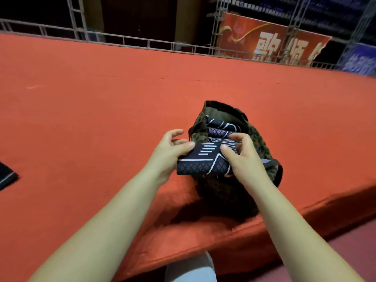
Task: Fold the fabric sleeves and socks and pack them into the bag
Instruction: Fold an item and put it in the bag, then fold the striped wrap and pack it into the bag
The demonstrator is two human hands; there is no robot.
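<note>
While the folded sleeve [200, 159] is held just over the near rim of the bag [258, 137], it is pinched at its left edge by the left hand [168, 151] and at its right by the right hand [242, 153]; each grip is closed on the cloth, thumb on top. More patterned fabric [218, 127] is already seen inside the bag. The fold could be lost if either pinch is eased before the sleeve is seated, and the cloth may catch on the rim, since the mouth looks narrow and partly filled. The bag stands near the front edge of the surface [101, 98], so it could be tipped or pushed off if the sleeve is pressed in hard. A dark piece [7, 177] lies well apart at the far left, not yet packed. The surface is covered in red cloth. Beyond it, metal truss [142, 42] and a red banner [270, 43] are seen in a dim room.
</note>
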